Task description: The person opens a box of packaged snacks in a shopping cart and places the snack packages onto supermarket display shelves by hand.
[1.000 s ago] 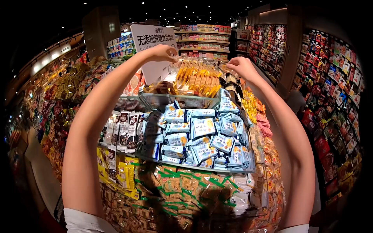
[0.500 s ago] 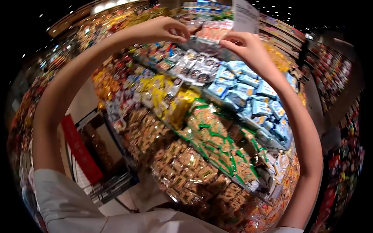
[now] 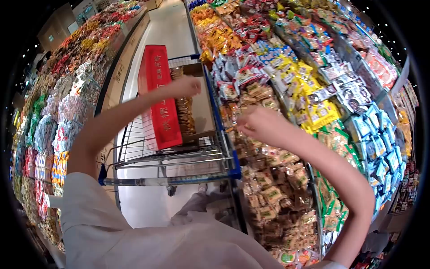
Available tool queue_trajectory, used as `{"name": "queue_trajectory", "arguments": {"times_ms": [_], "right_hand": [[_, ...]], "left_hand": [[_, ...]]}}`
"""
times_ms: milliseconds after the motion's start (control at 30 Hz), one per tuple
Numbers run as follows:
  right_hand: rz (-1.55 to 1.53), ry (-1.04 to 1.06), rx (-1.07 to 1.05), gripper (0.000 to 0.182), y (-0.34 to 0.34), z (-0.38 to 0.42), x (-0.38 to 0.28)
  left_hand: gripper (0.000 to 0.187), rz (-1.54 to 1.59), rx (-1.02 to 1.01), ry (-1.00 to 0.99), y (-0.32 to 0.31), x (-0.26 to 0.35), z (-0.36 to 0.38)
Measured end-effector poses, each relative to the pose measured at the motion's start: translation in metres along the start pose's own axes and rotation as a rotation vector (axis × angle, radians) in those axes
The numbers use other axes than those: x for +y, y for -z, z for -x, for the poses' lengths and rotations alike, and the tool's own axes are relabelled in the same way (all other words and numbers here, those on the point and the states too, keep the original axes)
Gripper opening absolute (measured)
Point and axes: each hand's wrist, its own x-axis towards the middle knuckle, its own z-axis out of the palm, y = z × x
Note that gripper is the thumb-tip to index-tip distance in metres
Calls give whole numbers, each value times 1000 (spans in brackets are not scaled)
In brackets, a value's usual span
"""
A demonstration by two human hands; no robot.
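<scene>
My left hand (image 3: 188, 86) is closed, fingers curled, over a cardboard box (image 3: 204, 101) in the shopping cart (image 3: 134, 181). The box has a red flap (image 3: 161, 98) with lettering and a row of brown wrapped snacks (image 3: 186, 114). To the right, my right hand (image 3: 254, 122) is also closed, above the bins beside the cart, over brown wrapped snacks (image 3: 273, 195). Both hands are slightly blurred, and anything inside their fingers is hidden. Yellow packets (image 3: 313, 112) lie to the right of my right hand.
Sloping bins on the right hold green-edged packets (image 3: 333, 148), light blue packets (image 3: 376, 139) and silver packets (image 3: 349, 87), split by clear dividers. Another long candy display (image 3: 71, 103) runs along the left. A pale aisle floor (image 3: 172, 27) stretches ahead of the cart.
The view has turned left toward the cart. Both hands have come away from the far upper bins; my left is now over the cart's box and my right over the nearer bins.
</scene>
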Motion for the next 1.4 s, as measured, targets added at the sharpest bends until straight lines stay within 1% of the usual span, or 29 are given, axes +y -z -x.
{"name": "queue_trajectory", "arguments": {"times_ms": [33,67,100,133,167,200,267,300,367,400,467,500,567,633,733,800,867,933,1000,1100,1267,1367,1400], "right_hand": [[-44,8,-18,17,-27,-17,2],[-87,12,-38,17,-55,-34,6],[-102,6,-53,17,-84,-51,10],[-149,1,-45,18,-112,-67,14],[-195,-6,-41,18,-135,-82,19],[-206,-11,-67,18,-153,-97,23],[-317,-17,-135,20,-187,-126,30],[-329,-17,-150,20,-205,-140,31],[-241,-89,-34,36,-236,-164,33],[-248,-83,-44,36,-248,-176,31],[-18,69,124,63,-266,-195,27],[25,64,-29,75,-274,-201,24],[42,82,-40,74,-298,-208,24],[66,101,-48,73,-306,-212,26],[47,134,-28,72,-309,-208,36],[19,108,-13,72,-305,-206,41],[12,87,2,74,-303,-209,39],[104,81,-96,79,-301,-215,36],[105,102,-113,82,-305,-221,34],[91,120,-116,87,-308,-222,33],[36,168,-56,94,-306,-217,36],[103,165,-195,101,-300,-221,31],[98,159,-194,101,-297,-223,24]], "left_hand": [[18,-93,-73,66,-20,-10,4],[17,-368,3,-106,-53,-48,0],[15,-532,-116,2,-61,-35,16],[13,-782,-82,-184,-74,-48,31],[11,-888,-144,-191,-89,-71,40],[11,-861,-154,-188,-89,-75,52],[10,-856,37,-340,-67,-67,80],[10,-841,28,-333,-60,-71,89],[10,-620,231,-380,-49,-80,103],[10,-614,228,-369,-44,-82,111],[14,-540,229,-349,-39,-87,128],[17,-544,245,-355,-39,-91,134],[18,-502,268,-344,-36,-96,145],[19,-478,306,-354,-34,-99,152],[19,-438,319,-338,-35,-104,156],[20,-442,356,-349,-36,-104,154],[18,-414,355,-366,-35,-103,152],[18,-414,327,-352,-35,-103,151],[18,-417,290,-344,-34,-101,152],[18,-395,378,-329,-26,-100,155],[18,-408,402,-337,-22,-99,159],[18,-399,389,-345,-22,-99,161],[17,-394,380,-330,-21,-97,161]]}}
